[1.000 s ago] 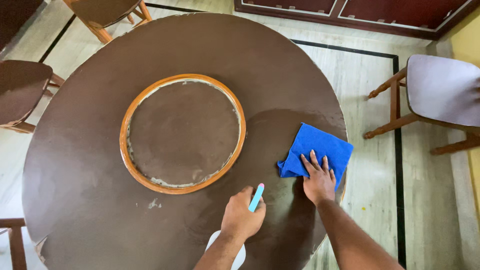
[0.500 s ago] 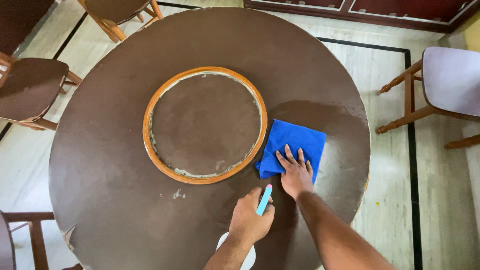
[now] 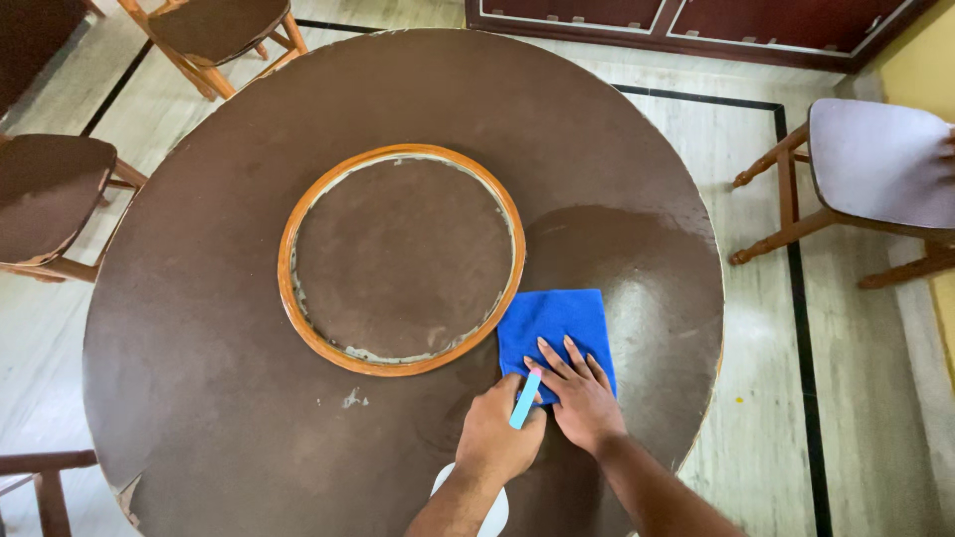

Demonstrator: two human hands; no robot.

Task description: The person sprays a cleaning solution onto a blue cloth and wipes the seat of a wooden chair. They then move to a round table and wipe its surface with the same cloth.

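Clamped in left hand (image 3: 494, 433): one white spray bottle (image 3: 468, 507) with blue-pink trigger, held low at near edge, nozzle aimed over table. Pressed flat under right hand (image 3: 582, 398), fingers spread for even pressure: one blue cloth (image 3: 552, 323), lying just right of orange-rimmed centre ring (image 3: 288, 288). Beyond: one round brown table (image 3: 199, 378), darker damp patch far right of cloth. Around: four wooden chairs (image 3: 875, 164) on pale floor.

Bright blue cloth (image 3: 553, 328), dark brown round table (image 3: 199, 328), orange-brown ring (image 3: 288, 298), pale blue-and-pink nozzle (image 3: 524, 398).
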